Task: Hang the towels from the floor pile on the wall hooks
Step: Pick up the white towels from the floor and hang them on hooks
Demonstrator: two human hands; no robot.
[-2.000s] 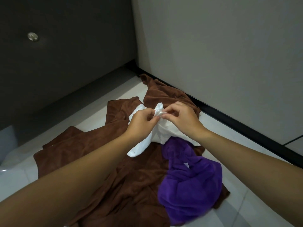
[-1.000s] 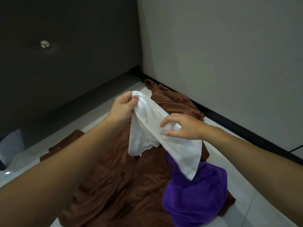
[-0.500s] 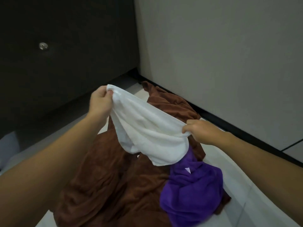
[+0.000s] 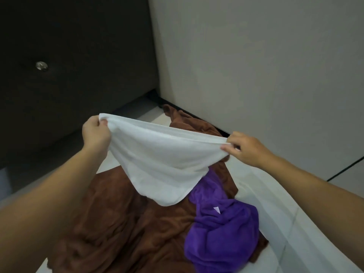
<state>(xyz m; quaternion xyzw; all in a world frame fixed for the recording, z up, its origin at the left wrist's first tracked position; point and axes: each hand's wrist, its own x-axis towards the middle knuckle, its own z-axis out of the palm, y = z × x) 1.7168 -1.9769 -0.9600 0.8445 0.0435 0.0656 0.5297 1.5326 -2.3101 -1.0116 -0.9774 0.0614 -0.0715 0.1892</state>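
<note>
hands hold the white towel [image 4: 163, 160] stretched between them, raised above the floor pile. your left hand [image 4: 95, 133] grips one top corner in curled fingers; your right hand [image 4: 246, 148] pinches the opposite corner. the towel sags in the middle, its lower edge hanging over the brown towel [image 4: 118, 223] and the purple towel [image 4: 222, 233], both on the floor [image 4: 285, 223] beside the grey wall [image 4: 256, 66].
</note>
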